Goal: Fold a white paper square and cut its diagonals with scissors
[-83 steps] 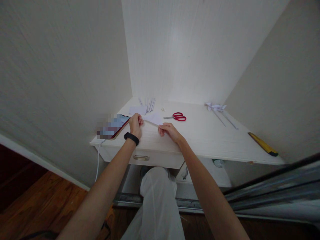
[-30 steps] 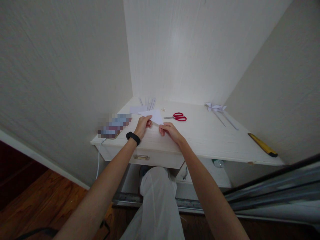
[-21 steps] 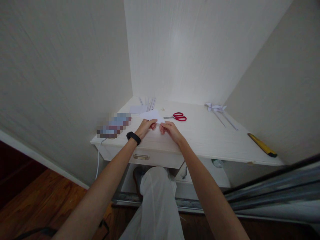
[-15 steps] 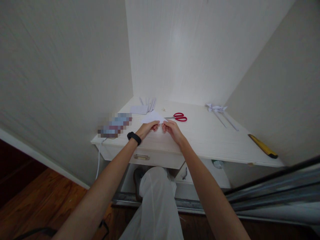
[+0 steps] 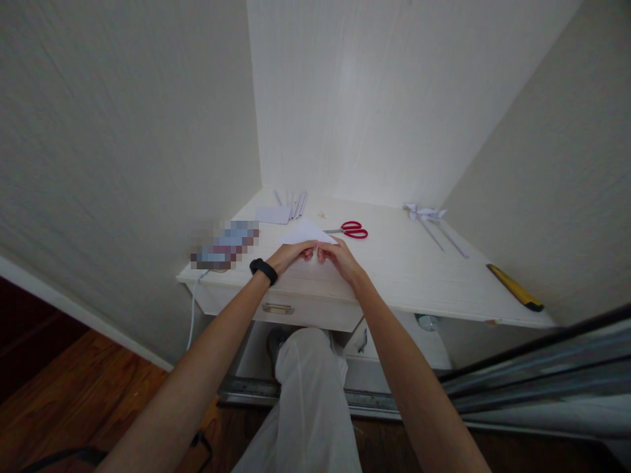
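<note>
Centrally, the left hand (image 5: 294,252) and right hand (image 5: 338,254) pinch a white triangular paper (image 5: 304,231) by its lower edge, thumbs nearly meeting, near the front rim of a white wooden desk (image 5: 409,276). Desktop stretches rightward past red-handled metal scissors (image 5: 355,229) to a long yellow-and-black tool (image 5: 515,288). Pale walls (image 5: 355,98) enclose the upper frame.
</note>
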### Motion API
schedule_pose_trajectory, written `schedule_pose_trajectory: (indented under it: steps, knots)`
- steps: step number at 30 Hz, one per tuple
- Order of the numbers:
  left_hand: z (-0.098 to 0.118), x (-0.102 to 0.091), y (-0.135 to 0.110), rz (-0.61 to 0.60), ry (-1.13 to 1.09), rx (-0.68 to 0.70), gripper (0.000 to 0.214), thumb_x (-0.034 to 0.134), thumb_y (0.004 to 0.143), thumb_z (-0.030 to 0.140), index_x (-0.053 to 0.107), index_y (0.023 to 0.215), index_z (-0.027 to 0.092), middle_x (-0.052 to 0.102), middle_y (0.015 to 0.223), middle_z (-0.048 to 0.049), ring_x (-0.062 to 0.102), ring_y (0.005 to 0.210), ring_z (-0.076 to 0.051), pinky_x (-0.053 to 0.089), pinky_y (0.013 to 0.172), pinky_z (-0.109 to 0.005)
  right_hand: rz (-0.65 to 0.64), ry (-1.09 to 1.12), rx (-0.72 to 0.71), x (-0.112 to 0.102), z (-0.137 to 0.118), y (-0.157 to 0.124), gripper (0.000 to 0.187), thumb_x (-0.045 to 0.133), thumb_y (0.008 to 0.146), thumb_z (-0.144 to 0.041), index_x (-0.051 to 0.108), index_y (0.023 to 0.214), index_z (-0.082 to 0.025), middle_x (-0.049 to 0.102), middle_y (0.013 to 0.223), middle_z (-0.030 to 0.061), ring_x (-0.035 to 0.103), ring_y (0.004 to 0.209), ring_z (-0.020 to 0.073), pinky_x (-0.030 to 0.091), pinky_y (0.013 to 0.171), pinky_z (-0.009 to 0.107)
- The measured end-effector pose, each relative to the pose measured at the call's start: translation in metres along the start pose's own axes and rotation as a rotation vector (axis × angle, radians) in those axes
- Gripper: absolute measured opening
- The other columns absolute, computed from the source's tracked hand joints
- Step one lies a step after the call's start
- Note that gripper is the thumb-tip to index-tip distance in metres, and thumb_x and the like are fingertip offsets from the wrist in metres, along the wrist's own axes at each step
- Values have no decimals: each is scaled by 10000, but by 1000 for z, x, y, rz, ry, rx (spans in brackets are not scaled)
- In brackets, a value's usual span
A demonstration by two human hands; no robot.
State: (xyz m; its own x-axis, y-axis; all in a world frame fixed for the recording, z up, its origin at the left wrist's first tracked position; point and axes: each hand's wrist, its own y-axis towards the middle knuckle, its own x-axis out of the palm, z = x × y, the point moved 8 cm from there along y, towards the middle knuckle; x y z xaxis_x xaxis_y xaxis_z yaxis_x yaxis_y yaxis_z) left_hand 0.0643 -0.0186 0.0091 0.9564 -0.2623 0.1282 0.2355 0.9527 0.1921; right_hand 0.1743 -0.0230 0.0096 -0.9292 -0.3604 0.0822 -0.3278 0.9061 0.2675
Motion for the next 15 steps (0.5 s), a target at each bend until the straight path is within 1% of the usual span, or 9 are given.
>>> schedule_pose_trajectory:
  steps: [2, 3, 6, 8, 12, 15]
  knots:
    - [-3, 4, 2, -84, 53, -14, 329, 658, 730, 365, 532, 488, 180, 505, 527, -6, 453, 544, -138, 370, 600, -292, 2, 12, -11, -2, 1, 1, 173, 646, 735, -320, 573, 684, -171, 555, 521, -33, 468, 491, 104, 355, 527, 251]
    - [-3, 3, 4, -92, 75, -12, 353, 651, 738, 381, 513, 480, 185, 491, 523, 2, 442, 544, -133, 363, 607, -292, 6, 13, -17, -4, 2, 2, 172, 635, 739, -310, 567, 661, -174, 540, 499, -39, 450, 470, 98, 339, 513, 247]
    - [-4, -5, 7, -39, 78, 4, 389, 664, 734, 408, 476, 471, 192, 465, 509, 20, 428, 543, -125, 353, 629, -293, 29, 21, -24, -7, 2, 2, 223, 609, 740, -301, 527, 570, -184, 481, 439, -53, 389, 417, 81, 277, 470, 246]
    - [-4, -8, 9, -15, 65, 8, 388, 670, 729, 411, 473, 479, 190, 464, 509, 26, 433, 549, -121, 351, 642, -294, 46, 41, -18, -8, 1, 3, 240, 604, 725, -296, 506, 534, -189, 461, 424, -55, 371, 403, 75, 258, 456, 247]
    - [-4, -8, 10, -13, 35, 20, 367, 672, 725, 394, 465, 504, 187, 456, 517, 33, 432, 546, -114, 346, 625, -292, 76, 65, -9, -8, 0, 2, 222, 617, 696, -295, 504, 534, -194, 464, 430, -55, 371, 399, 75, 259, 444, 246]
    - [-3, -8, 11, -20, -15, 37, 362, 655, 732, 378, 435, 512, 193, 425, 518, 41, 425, 535, -108, 348, 601, -286, 120, 85, -40, -13, -3, 2, 232, 625, 695, -311, 500, 537, -196, 464, 437, -53, 379, 407, 78, 273, 442, 242]
